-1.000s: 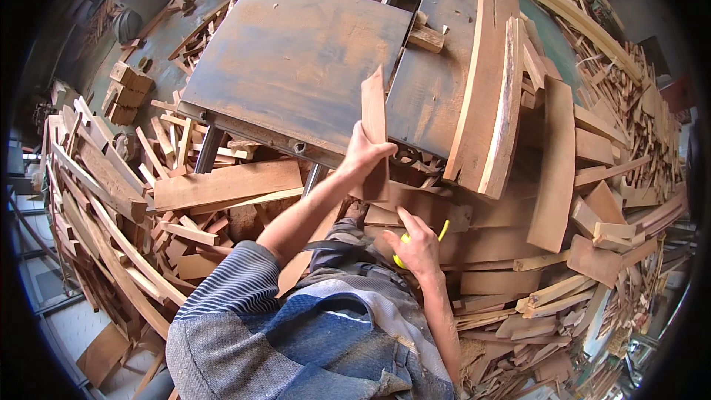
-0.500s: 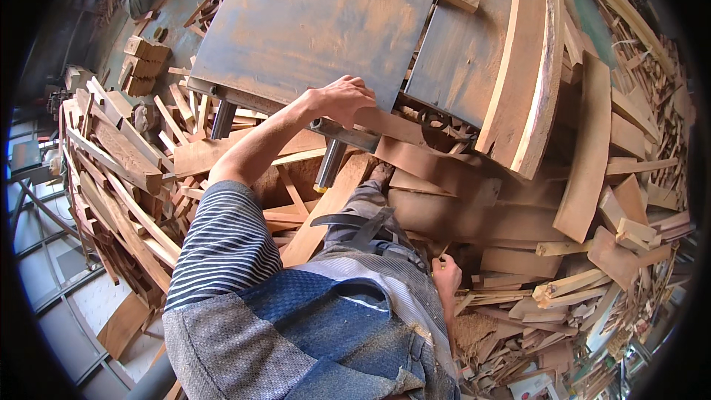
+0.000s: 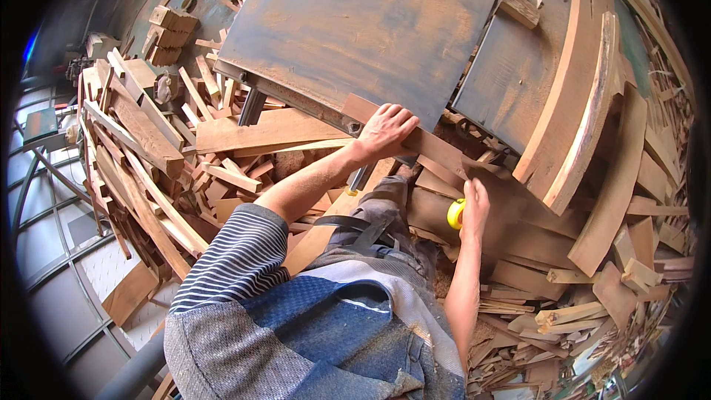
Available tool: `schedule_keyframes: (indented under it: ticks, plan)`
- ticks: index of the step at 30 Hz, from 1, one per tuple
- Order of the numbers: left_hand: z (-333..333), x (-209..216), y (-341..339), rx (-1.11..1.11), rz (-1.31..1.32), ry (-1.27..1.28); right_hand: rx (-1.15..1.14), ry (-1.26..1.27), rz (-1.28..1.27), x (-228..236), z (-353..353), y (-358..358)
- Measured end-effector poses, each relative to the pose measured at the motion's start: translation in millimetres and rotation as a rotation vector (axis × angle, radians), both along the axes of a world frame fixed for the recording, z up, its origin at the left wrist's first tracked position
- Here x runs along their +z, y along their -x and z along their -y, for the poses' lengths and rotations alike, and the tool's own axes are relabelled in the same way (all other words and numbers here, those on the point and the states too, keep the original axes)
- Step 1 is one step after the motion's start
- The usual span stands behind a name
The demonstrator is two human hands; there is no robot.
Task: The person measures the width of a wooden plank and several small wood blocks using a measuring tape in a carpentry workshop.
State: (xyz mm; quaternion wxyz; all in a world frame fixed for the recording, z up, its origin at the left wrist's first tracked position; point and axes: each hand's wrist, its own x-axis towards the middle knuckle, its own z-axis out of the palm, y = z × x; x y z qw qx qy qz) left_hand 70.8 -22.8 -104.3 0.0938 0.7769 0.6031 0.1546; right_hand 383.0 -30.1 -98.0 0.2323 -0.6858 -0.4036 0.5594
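My left hand (image 3: 386,131) is closed over a short reddish-brown board (image 3: 438,154), which lies slantwise at the near edge of a dusty metal machine table (image 3: 355,37). One end of the board rests over the table edge and the other points toward my right hand. My right hand (image 3: 475,211) is closed round a round yellow tape measure (image 3: 455,213), just below the board's right end. Whether any blade is pulled out, I cannot make out.
A second metal table section (image 3: 511,67) carries long curved planks (image 3: 563,81) on the right. Piled boards (image 3: 141,133) crowd the left, and offcuts (image 3: 578,318) cover the lower right. A loose plank (image 3: 318,241) leans beside my leg. A small wood block (image 3: 520,9) sits by the table gap.
My right hand has come up from beside my body to the board, the yellow tape measure now showing in it. My left hand still holds the board. The view has shifted.
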Motion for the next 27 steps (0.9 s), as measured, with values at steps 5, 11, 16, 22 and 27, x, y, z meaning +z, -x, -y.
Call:
schedule_keyframes:
  ticks: [5, 11, 16, 22, 27]
  plan:
    - [14, 0, 2, -0.009, 0.053, 0.092, 0.09, 0.064, -0.002, 0, -15, 22]
    - [33, -6, 22, -0.105, -0.078, 0.069, 0.047, 0.179, -0.112, 1, 0, 9]
    - [45, -17, 23, -0.102, -0.093, 0.039, 0.023, 0.202, -0.131, -6, 14, 6]
    - [42, -8, 24, -0.094, -0.032, 0.076, -0.029, 0.215, -0.114, -8, 17, 7]
    - [40, -7, 25, -0.093, -0.045, 0.103, -0.016, 0.216, -0.074, -8, 16, 6]
